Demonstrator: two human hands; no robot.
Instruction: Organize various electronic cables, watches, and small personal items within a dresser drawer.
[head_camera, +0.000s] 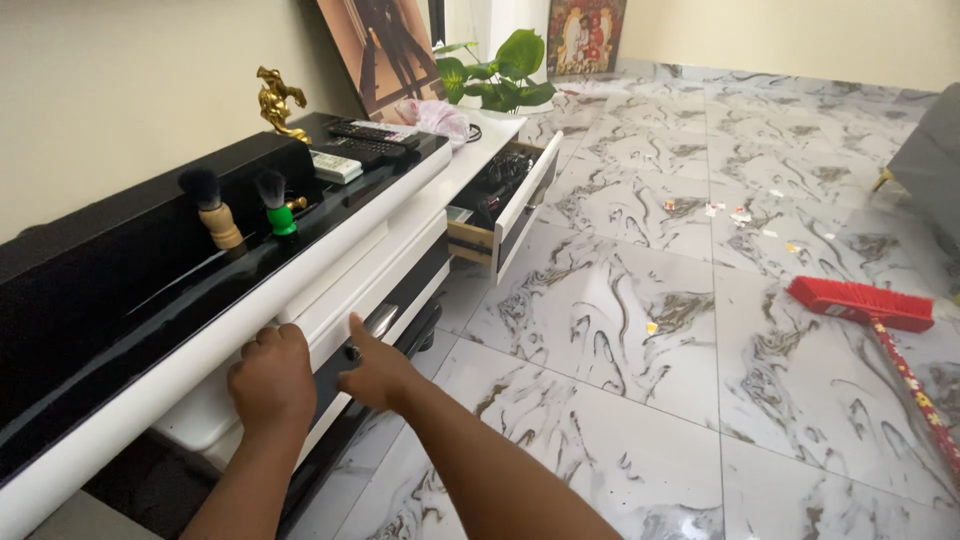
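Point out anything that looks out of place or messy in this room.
The far drawer of the white cabinet stands pulled open, cables inside. Small scraps lie scattered on the marble floor, and a red broom lies flat on it. The left hand and right hand rest on the near drawer front.

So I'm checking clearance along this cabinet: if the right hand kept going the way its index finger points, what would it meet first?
The right hand points along the cabinet front, so probably the silver drawer handle just ahead; farther along, the open drawer. Depth is unclear.
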